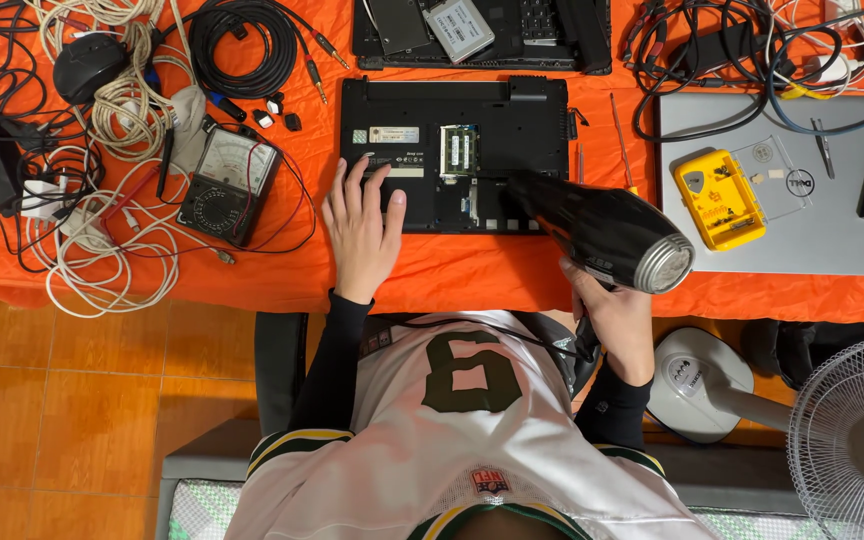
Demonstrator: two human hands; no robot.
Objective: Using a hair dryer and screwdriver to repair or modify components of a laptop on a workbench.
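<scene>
Head view: one hair dryer (right hand), three laptops

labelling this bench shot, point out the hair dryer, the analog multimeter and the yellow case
hair dryer [592,225], head view, on the black barrel
analog multimeter [227,185], head view, on its face between scale and dial
yellow case [719,198], head view, on the yellow body

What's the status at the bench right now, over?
Left hand flat on upturned black laptop. Right hand grips black hair dryer, nozzle at open bay. Cables, multimeter alongside, nothing blocking.
</scene>
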